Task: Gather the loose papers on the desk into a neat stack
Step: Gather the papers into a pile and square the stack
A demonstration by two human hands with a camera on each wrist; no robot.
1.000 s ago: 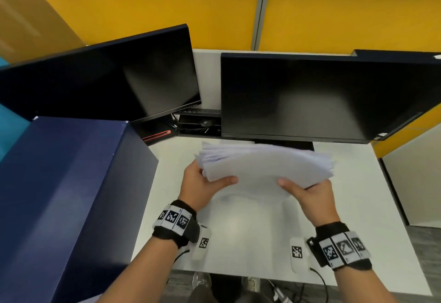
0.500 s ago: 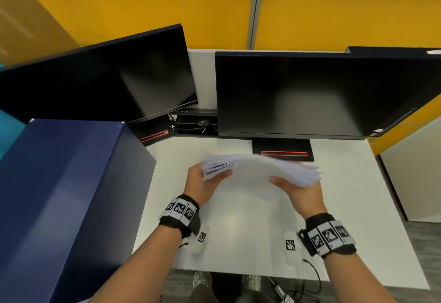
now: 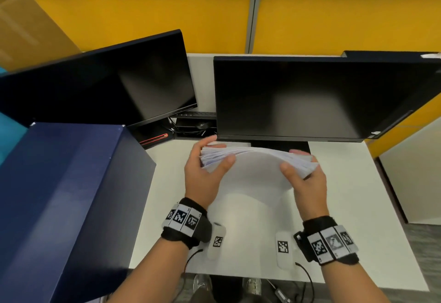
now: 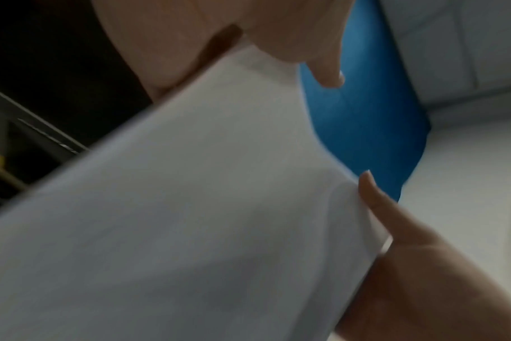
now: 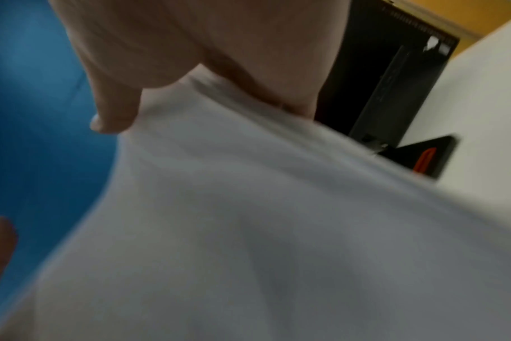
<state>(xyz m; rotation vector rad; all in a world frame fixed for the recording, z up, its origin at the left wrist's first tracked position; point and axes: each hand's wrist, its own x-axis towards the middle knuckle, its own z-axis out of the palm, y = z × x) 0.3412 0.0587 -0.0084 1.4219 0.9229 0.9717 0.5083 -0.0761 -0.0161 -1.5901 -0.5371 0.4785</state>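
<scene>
A thick stack of white papers point(image 3: 257, 166) stands on its long edge on the white desk point(image 3: 353, 195), just in front of the right monitor. My left hand point(image 3: 212, 157) holds its left end, thumb on the near face and fingers behind. My right hand point(image 3: 299, 161) holds the right end the same way. The sheet edges at the left end are still fanned and uneven. In both wrist views the paper point(image 4: 190, 219) point(image 5: 277, 230) fills the frame, blurred, with fingers point(image 4: 330, 73) point(image 5: 114, 115) over its top edge.
Two dark monitors point(image 3: 114, 87) point(image 3: 310, 97) stand close behind the stack. A tall dark blue box point(image 3: 59, 195) borders the desk on the left. A monitor base with a red stripe point(image 3: 155, 138) and cables lie between the screens. A yellow partition point(image 3: 167, 16) closes the back.
The stack has come down from the air and turned from lying flat to standing on edge on the desk. Both hands have shifted to its two ends.
</scene>
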